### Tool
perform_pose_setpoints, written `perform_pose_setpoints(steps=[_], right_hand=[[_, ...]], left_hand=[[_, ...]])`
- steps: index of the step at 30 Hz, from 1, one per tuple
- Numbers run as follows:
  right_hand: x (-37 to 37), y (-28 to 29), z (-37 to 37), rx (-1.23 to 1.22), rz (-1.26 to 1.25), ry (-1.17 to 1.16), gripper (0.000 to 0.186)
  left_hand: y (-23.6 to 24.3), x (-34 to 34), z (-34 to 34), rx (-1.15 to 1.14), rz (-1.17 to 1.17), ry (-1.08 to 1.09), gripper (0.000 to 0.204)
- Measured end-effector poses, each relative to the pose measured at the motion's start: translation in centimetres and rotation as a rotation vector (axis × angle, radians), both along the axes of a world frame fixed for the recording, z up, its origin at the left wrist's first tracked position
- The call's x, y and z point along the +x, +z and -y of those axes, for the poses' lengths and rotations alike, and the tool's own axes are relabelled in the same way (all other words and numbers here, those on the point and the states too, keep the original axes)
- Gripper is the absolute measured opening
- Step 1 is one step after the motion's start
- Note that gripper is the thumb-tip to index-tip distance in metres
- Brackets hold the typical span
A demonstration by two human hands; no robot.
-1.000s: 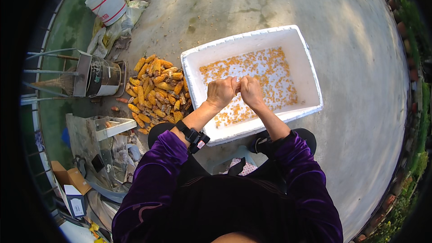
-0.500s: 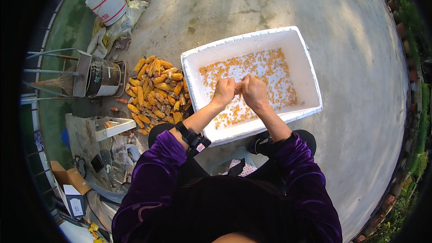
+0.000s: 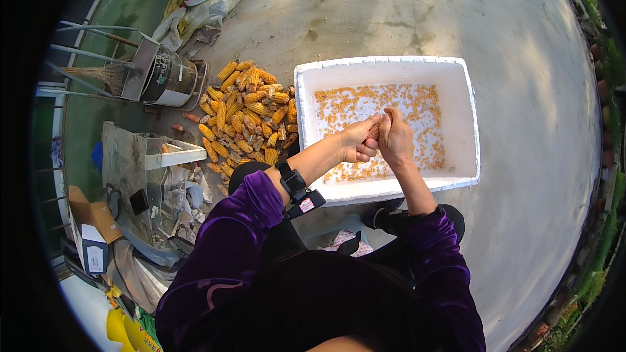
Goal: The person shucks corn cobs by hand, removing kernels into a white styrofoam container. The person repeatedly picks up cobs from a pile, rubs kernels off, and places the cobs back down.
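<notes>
Over the rectangular white foam box (image 3: 460, 127), the left hand (image 3: 357, 141) clenches its fingers round a mostly hidden reddish corn cob (image 3: 374, 132). The right hand (image 3: 396, 143) touches it; whether its fingers grasp, I cannot tell.

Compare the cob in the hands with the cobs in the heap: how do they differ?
Colour: the held cob shows reddish-brown where visible; the heaped cobs are mostly yellow.
Place: the held cob is in the left hand, over the white foam box; the heaped cobs lie on the ground left of it.
Visibility: fingers mostly hide the held cob; many heaped cobs show nearly full length.
Shared: both look like corn.
</notes>
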State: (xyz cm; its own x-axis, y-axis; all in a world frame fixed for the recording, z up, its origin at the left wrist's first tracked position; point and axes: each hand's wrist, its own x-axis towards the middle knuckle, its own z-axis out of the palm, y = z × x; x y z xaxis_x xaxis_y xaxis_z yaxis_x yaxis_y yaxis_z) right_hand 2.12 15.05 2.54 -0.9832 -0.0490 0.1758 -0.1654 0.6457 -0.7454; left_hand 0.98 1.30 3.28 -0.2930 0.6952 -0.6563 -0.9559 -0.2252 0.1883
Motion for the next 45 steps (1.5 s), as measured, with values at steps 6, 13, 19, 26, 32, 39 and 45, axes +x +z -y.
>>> perform_pose_setpoints(steps=[6,13,19,26,32,39,45], right_hand=[[-0.9,-0.2,-0.6,-0.230,-0.027,-0.103,0.032],[-2.0,-0.5,-0.9,-0.651,0.054,-0.218,0.041],[-1.6,-1.7,0.0,-0.552,0.265,-0.076,0.039],[-2.0,-3.1,-0.3,-0.011,-0.072,-0.037,0.014],[-0.8,-0.7,1.4,0.135,0.240,0.065,0.019],[-0.7,-1.9,1.3,0.160,0.279,0.167,0.022],[0.4,-2.9,1.8,0.302,0.438,0.423,0.017]], left_hand=[[-1.8,0.1,-0.1,-0.061,-0.448,-0.033,0.051],[-0.3,0.0,-0.1,-0.133,-0.529,0.018,0.055],[-0.7,0.8,1.4,0.023,-0.202,0.107,0.043],[1.9,1.4,5.0,-0.136,-0.063,0.140,0.034],[1.5,-2.3,24.0,-0.208,-0.203,0.980,0.052],[-13.2,-2.0,35.8,-0.956,-0.313,0.695,0.054],[-25.6,-2.8,29.3,-1.279,-0.703,-0.849,0.061]])
